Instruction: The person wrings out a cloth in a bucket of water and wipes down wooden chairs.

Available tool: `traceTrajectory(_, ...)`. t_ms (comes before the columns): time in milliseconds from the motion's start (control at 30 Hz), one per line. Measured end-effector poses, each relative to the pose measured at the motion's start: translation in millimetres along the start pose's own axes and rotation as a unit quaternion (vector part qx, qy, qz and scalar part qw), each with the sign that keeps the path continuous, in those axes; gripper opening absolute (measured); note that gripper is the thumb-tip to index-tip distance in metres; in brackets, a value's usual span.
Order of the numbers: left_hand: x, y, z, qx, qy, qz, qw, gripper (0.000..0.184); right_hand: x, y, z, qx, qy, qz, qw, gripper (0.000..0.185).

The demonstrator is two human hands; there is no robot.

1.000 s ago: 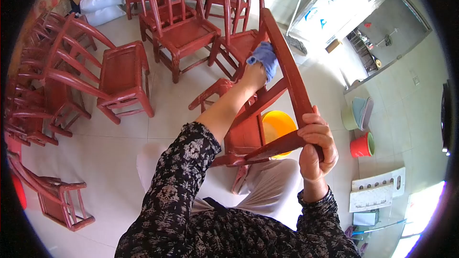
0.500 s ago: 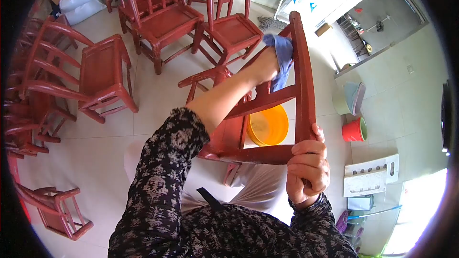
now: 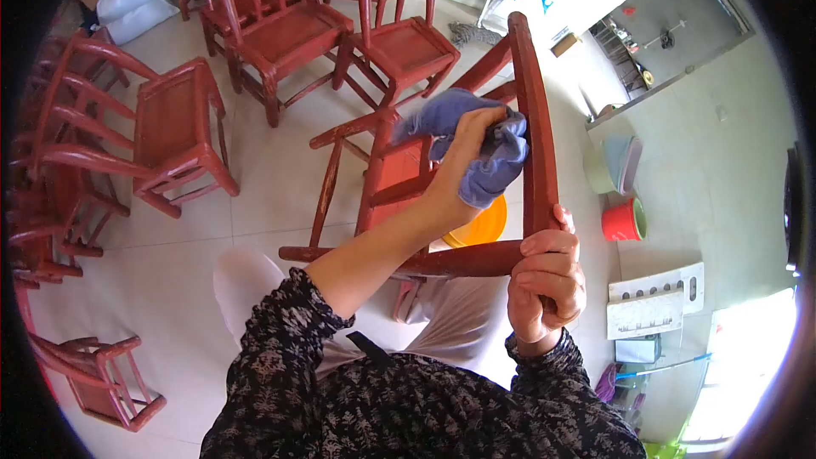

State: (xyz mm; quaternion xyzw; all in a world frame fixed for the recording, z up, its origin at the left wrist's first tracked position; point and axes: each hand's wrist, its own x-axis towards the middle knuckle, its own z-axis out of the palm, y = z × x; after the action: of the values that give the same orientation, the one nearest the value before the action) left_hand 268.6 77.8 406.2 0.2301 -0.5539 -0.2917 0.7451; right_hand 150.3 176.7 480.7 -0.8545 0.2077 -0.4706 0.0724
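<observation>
Red chair (image 3: 538, 157), clasped in the right grip (image 3: 548, 282), partly hides a yellow bucket (image 3: 487, 225), while the left grip (image 3: 463, 151) clutches blue cloth (image 3: 491, 177).

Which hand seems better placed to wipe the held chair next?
Probably the left hand: it holds the blue cloth beside the red chair, while the right hand grips the chair's frame, without a cloth.

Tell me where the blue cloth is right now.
The blue cloth is above and right of the head view's centre, in the left hand, beside the long red chair rail.
</observation>
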Motion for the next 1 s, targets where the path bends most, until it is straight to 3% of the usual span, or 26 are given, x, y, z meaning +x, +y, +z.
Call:
traceTrajectory(33, -1.0, -4.5, -1.6, -0.01, -0.012, 0.002, 1.0, 0.04, 0.6, 1.2, 0.6, 0.001, 0.001, -0.006, 1.0, 0.011)
traceTrajectory(67, -9.3, -4.1, 6.1, -0.285, 0.006, -0.144, 0.947, 0.038, -0.4, 1.9, 0.0, 0.004, 0.002, -0.006, 1.0, 0.01)
traceTrajectory(100, -10.1, -0.9, 3.8, -0.285, 0.008, -0.141, 0.948, 0.038, -1.2, 2.2, -0.9, 0.007, 0.001, -0.004, 1.0, 0.01)
traceTrajectory(133, -10.3, 2.9, -0.6, -0.06, -0.01, 0.005, 0.998, 0.036, -1.2, 2.3, -1.7, 0.007, 0.0, -0.007, 1.0, 0.01)
traceTrajectory(167, -10.1, 4.9, -3.6, 0.17, -0.028, 0.149, 0.974, 0.035, -1.7, 2.2, -2.1, 0.008, 0.002, -0.008, 1.0, 0.009)
traceTrajectory(300, -9.9, -1.8, -10.3, 0.24, -0.09, 0.214, 0.943, 0.036, -4.4, 3.0, -2.3, 0.02, 0.017, -0.009, 1.0, 0.009)
traceTrajectory(567, -66.3, -23.0, -45.8, 0.249, -0.101, 0.168, 0.948, 0.02, -4.4, 4.0, -0.5, 0.01, 0.017, -0.012, 1.0, 0.006)
traceTrajectory(667, -66.9, -21.7, -45.7, 0.101, -0.069, 0.027, 0.992, 0.019, -3.4, 4.2, 0.5, 0.015, 0.02, -0.011, 1.0, 0.006)
traceTrajectory(700, -62.5, -18.9, -47.1, 0.101, -0.071, 0.027, 0.992, 0.019, -3.8, 3.9, 0.2, 0.025, 0.027, -0.012, 0.999, 0.011)
traceTrajectory(767, -49.9, -10.3, -48.8, -0.136, -0.076, -0.167, 0.974, 0.019, -4.1, 4.6, -1.5, 0.025, 0.024, -0.011, 0.999, 0.01)
traceTrajectory(800, -46.0, -13.7, -40.2, -0.187, -0.039, -0.166, 0.967, 0.017, -4.4, 4.8, -1.7, 0.025, 0.019, -0.009, 0.999, 0.01)
traceTrajectory(833, -42.5, -14.9, -34.8, -0.187, -0.04, -0.166, 0.967, 0.017, -4.1, 4.3, -1.4, 0.025, 0.02, -0.009, 0.999, 0.01)
traceTrajectory(867, -38.4, -15.6, -30.6, -0.016, -0.032, -0.078, 0.996, 0.016, -3.1, 3.3, -0.8, 0.022, 0.02, -0.009, 1.0, 0.01)
traceTrajectory(900, -31.0, -12.0, -25.5, 0.157, -0.023, 0.012, 0.987, 0.016, -2.6, 3.0, -0.5, 0.019, 0.021, -0.008, 1.0, 0.01)
traceTrajectory(1000, -16.6, -32.5, -18.4, 0.14, 0.022, 0.009, 0.99, 0.021, -5.5, 3.5, -0.8, 0.021, 0.028, -0.004, 0.999, 0.011)
